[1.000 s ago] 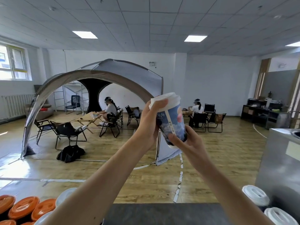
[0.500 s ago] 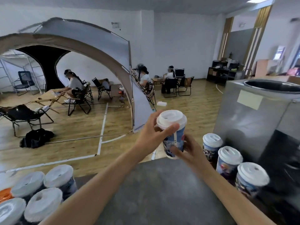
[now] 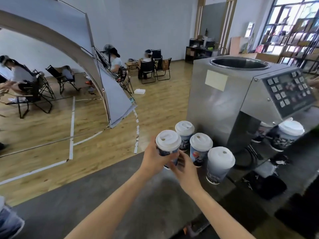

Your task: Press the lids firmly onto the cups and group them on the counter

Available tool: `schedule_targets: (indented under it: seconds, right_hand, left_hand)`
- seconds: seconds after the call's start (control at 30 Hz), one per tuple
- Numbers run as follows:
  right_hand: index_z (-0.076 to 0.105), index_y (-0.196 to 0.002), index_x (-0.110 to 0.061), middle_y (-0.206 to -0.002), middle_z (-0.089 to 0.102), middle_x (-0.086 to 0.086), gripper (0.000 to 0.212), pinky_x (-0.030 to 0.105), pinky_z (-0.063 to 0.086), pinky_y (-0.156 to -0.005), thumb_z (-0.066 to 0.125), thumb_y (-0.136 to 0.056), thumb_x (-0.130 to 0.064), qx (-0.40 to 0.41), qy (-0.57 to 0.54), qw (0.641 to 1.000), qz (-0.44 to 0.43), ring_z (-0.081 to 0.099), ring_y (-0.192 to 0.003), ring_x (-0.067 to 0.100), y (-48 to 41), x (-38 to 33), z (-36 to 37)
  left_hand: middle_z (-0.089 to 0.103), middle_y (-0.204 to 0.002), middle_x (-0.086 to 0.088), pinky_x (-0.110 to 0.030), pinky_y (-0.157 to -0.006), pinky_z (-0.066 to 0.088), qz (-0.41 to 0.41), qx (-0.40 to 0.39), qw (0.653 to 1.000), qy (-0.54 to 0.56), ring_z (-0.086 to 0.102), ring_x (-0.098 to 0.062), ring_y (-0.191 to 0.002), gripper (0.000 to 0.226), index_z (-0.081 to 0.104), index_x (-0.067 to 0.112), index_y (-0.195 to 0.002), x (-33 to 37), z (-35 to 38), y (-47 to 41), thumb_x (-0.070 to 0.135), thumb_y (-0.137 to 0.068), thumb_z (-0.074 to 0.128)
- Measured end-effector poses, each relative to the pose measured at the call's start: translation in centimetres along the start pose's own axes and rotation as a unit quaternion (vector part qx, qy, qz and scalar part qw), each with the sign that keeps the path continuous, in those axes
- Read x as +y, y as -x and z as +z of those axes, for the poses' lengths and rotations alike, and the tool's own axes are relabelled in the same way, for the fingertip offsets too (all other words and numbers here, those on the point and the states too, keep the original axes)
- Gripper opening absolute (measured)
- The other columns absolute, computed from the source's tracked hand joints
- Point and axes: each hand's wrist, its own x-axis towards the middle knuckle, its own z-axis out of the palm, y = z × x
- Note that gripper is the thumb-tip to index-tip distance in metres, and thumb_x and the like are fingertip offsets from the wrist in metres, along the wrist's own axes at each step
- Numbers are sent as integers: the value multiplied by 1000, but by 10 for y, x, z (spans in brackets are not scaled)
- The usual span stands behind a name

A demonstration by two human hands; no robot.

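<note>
both hands grip the lidded cup beside 3 cups.

Both bare forearms reach forward and converge. The left hand curls its fingers around the cup from the left side. The right hand cups its lower right side, fingers bent against it.

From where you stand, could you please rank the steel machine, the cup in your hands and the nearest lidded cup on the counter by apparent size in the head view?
1. Steel machine.
2-3. Nearest lidded cup and held cup: alike, unranked.
</note>
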Motion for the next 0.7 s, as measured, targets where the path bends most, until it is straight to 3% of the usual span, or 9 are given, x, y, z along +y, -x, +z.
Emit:
schedule_targets:
  seconds: [0.17, 0.23, 0.33, 0.43, 0.57, 0.63, 0.7]
  right_hand:
    - [58, -128, -18, -122, 69, 2, 38, 27, 56, -91, 71, -93, -16, 24, 14, 999, 37, 68, -109, 6, -27, 30, 3]
    - [55, -132, -20, -126, 67, -2, 40, 34, 54, -100, 68, -95, -12, 23, 32, 999, 34, 65, -117, 7, -37, 39, 3]
    - [51, -133, -27, -129, 64, -5, 50, 38, 48, -108, 60, -92, 1, 12, 49, 998, 40, 60, -124, 9, -49, 51, 3]
    - [45, -134, -35, -128, 61, -15, 61, 33, 48, -108, 59, -91, 6, -12, 39, 996, 74, 58, -122, 3, -59, 59, 2]
    - [40, -143, -26, -135, 55, -12, 62, 12, 48, -95, 60, -94, 6, -31, 9, 993, 114, 55, -119, -9, -67, 75, -2]
    - [39, -147, -19, -140, 53, -7, 62, 5, 47, -87, 61, -94, 5, -37, 3, 991, 131, 53, -127, -1, -68, 83, -3]
    - [38, -149, -16, -143, 51, -5, 62, 8, 46, -92, 62, -95, 3, -38, 4, 990, 134, 48, -134, 7, -68, 89, -4]
  left_hand:
    - [69, -120, 13, -12, -88, 51, -33, 42, 998, 25, 64, 3, -112, 81, 54, 18, -131, -27, 20, -28, 13, -64, 99]
    - [67, -123, 12, -11, -90, 49, -22, 44, 999, 13, 62, 6, -113, 80, 53, 19, -131, -34, 28, -38, 12, -66, 98]
    - [65, -126, 6, -18, -96, 50, -5, 48, 999, -7, 62, -4, -119, 79, 53, 18, -132, -45, 39, -53, 18, -66, 97]
    - [64, -129, 3, -28, -99, 52, -12, 53, 998, -18, 62, -10, -121, 81, 52, 18, -133, -55, 45, -63, 30, -66, 95]
    - [61, -131, 2, -12, -94, 46, -7, 45, 998, -34, 59, 2, -120, 81, 48, 15, -137, -65, 47, -71, 17, -71, 95]
    - [60, -132, 1, -8, -94, 43, 2, 43, 998, -40, 56, 6, -120, 81, 46, 15, -137, -68, 47, -74, 11, -72, 94]
    - [58, -135, 0, -8, -97, 41, 12, 48, 998, -45, 55, 5, -123, 84, 43, 19, -140, -70, 47, -75, 11, -73, 94]
